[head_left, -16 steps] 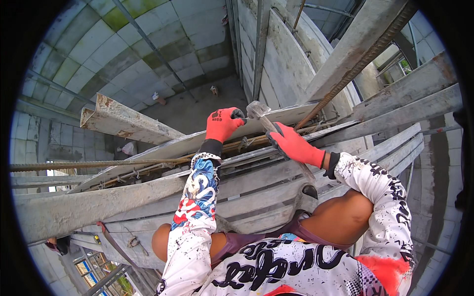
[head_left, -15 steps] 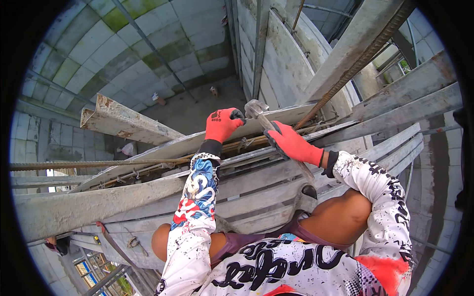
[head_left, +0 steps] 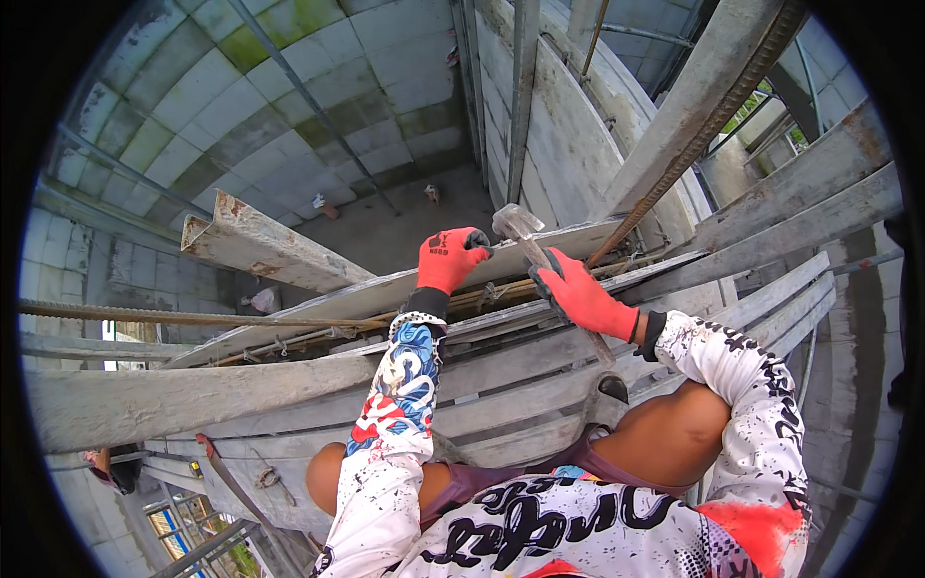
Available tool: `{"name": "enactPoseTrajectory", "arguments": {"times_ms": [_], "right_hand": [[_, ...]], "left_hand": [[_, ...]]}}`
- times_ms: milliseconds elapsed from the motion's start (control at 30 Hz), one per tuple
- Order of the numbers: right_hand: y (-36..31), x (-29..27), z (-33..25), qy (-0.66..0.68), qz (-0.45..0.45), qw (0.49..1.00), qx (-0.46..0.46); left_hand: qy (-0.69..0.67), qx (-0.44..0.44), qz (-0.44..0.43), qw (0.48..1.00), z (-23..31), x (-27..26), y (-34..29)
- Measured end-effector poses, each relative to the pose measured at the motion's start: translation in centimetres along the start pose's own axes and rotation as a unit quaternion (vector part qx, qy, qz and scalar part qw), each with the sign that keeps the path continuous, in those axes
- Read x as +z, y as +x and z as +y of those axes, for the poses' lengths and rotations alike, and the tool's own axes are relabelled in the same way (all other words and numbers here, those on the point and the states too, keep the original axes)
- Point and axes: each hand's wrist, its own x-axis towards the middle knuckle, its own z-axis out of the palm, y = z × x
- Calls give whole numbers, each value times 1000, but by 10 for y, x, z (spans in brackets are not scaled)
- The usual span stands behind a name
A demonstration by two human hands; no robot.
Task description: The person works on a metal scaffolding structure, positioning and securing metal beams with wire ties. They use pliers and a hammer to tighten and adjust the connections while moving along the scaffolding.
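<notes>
My right hand (head_left: pixel 590 301), in a red glove with dark fingers, is closed around the wooden handle (head_left: pixel 601 349) of a hammer. The grey hammer head (head_left: pixel 518 223) is up beside my left fingertips, apart from them. My left hand (head_left: pixel 449 260), gloved alike, is pinched closed above the top edge of an upright board (head_left: pixel 390 291). Whatever its fingers hold, if anything, is too small to make out. Below both hands runs a narrow gap with reinforcing bars (head_left: pixel 472 301) between the boards.
A rusty channel-shaped beam (head_left: pixel 275 246) juts out at left. One slanted post (head_left: pixel 689 116) with a ribbed steel bar rises at right. Several planks (head_left: pixel 520 424) lie under my legs. Beyond the board, a deep space drops to a floor (head_left: pixel 414 217) beside block walls (head_left: pixel 318 87).
The whole view has shifted slightly, so the scene sits a little lower and further right. Both hands keep nearly the same pose, with the hammer head still beside my left hand.
</notes>
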Motion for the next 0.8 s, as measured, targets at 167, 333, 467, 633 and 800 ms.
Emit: {"name": "enactPoseTrajectory", "arguments": {"times_ms": [167,333,467,633,800], "right_hand": [[0,-8,4,71,-11,996,56],[9,-8,-49,126,-6,992,26],[12,-4,-54,139,46,989,28],[18,8,-46,58,71,995,-31],[22,14,-42,-14,105,991,-78]], "left_hand": [[-96,30,37,994,3,8,11],[-776,98,-53,620,-29,6,9],[-855,11,13,518,44,33,-2],[-806,40,26,590,79,35,-18],[-836,-12,9,549,80,36,-21]]}}
